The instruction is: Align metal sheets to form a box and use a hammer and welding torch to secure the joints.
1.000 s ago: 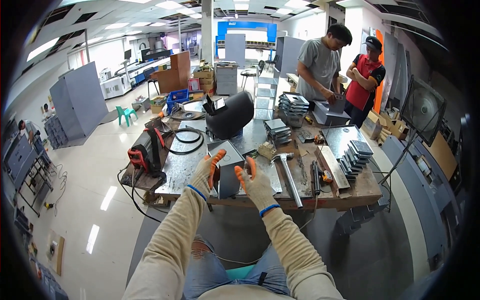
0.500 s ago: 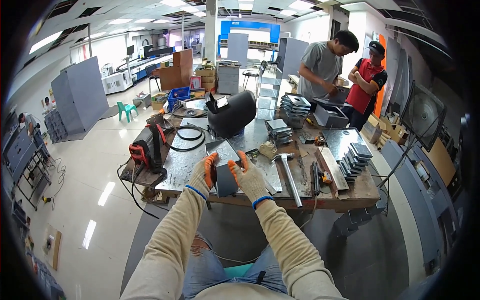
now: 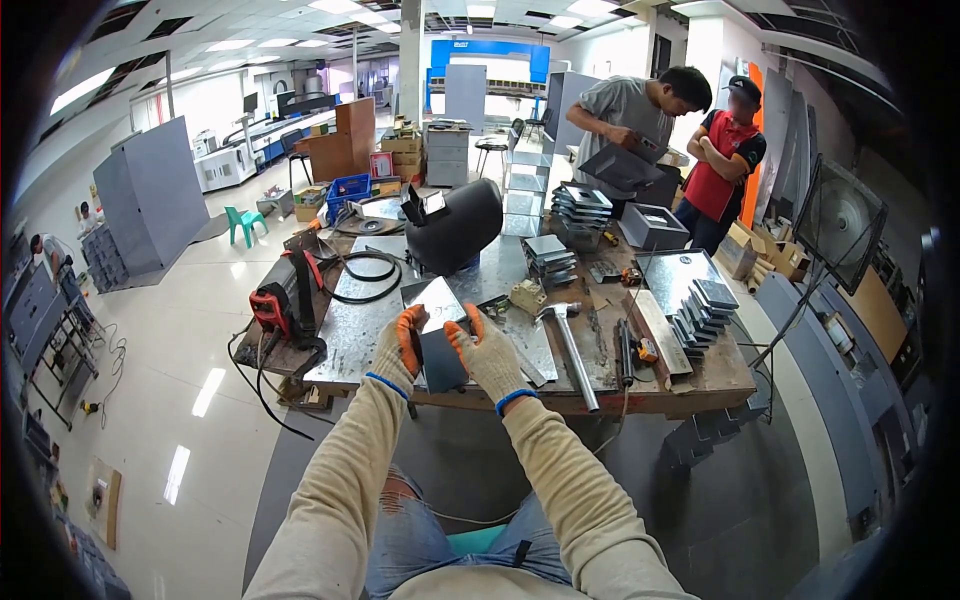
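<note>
Gripping a grey metal box (image 3: 444, 362), the left hand (image 3: 398, 348) held its nine-o'clock side, the right hand (image 3: 488, 358) its three-o'clock side. Their forearms (image 3: 345, 470) slanted toward one and eleven o'clock.

Obstacles, from where I stand: black welding helmet (image 3: 455, 232) beyond the left hand (image 3: 398, 345); hammer (image 3: 575, 355) right of the right hand (image 3: 490, 358). Passage: bare metal sheet (image 3: 345, 345) left of both.

Your hands (image 3: 399, 345) partly hide the sides of the box (image 3: 444, 364). Your sleeves (image 3: 335, 500) run off the lower edge. The far-left worker (image 3: 54, 253) is too small to make out.
</note>
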Motion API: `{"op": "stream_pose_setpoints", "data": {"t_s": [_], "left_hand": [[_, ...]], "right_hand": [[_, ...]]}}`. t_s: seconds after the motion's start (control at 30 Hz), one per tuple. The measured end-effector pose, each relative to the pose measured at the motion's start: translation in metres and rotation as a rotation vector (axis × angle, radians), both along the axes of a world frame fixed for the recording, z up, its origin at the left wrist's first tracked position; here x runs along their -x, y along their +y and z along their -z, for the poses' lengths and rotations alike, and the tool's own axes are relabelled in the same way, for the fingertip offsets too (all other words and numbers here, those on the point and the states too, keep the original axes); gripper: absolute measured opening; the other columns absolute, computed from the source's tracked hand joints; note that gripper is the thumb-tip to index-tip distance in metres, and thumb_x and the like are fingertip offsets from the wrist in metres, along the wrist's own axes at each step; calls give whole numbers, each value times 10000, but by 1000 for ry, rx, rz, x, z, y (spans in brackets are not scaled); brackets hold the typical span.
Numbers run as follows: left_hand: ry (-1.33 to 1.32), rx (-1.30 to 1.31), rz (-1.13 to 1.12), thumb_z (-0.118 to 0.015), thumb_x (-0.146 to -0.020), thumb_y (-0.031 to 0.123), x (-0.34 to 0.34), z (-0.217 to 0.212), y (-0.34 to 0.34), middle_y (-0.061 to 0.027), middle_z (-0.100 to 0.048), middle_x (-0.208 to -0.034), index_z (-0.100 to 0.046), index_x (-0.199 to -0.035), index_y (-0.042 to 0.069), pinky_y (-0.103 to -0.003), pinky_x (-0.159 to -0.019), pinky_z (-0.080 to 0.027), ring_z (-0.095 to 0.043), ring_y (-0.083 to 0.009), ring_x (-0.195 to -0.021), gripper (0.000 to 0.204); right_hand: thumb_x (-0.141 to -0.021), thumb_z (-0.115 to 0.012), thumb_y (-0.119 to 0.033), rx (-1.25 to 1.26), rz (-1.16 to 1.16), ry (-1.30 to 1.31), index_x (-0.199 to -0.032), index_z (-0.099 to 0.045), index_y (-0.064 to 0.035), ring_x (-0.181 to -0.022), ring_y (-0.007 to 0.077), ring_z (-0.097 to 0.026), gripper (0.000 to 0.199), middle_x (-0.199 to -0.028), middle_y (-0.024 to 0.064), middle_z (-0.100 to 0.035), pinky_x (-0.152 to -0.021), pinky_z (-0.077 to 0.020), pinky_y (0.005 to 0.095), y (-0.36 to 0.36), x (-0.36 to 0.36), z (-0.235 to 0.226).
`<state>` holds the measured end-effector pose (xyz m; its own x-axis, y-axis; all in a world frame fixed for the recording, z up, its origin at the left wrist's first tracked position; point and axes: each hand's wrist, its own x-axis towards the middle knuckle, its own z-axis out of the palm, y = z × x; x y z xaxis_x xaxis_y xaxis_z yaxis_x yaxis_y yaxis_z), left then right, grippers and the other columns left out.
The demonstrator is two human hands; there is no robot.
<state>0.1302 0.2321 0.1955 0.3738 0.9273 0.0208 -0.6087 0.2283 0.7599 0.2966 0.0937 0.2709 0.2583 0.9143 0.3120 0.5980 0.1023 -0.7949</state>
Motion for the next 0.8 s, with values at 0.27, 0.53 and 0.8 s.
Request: {"op": "stream_pose_setpoints", "data": {"t_s": [0.27, 0.53, 0.8], "left_hand": [[-121, -36, 30, -757, -977, 235, -2, 10, 20, -88, -760, -1117, -774, -1182, -6, -284, -973, -464, -663, -194, -1053, 317], [-112, -49, 24, -755, -975, 228, -8, 5, 25, -92, -767, -1119, -779, -1178, -10, -288, -980, -472, -673, -199, -1060, 314], [-50, -65, 11, -753, -972, 218, -12, -2, 19, -93, -768, -1106, -778, -1169, -12, -291, -967, -481, -677, -200, -1043, 304]], "right_hand": [[-1045, -686, -215, -95, 19, 20, -1554, -559, -50, -1062, 278, -770, 549, -1314, 135, -764, -912, -592, 347, 11, -7, 22], [-1044, -682, -211, -69, 60, -68, -1542, -566, -49, -1019, 300, -782, 537, -1239, 127, -793, -876, -605, 353, 4, -3, 12], [-1051, -704, -248, -45, -35, 132, -1482, -600, -9, -907, 188, -752, 503, -1141, 84, -808, -767, -581, 298, 15, -9, 24]]}}
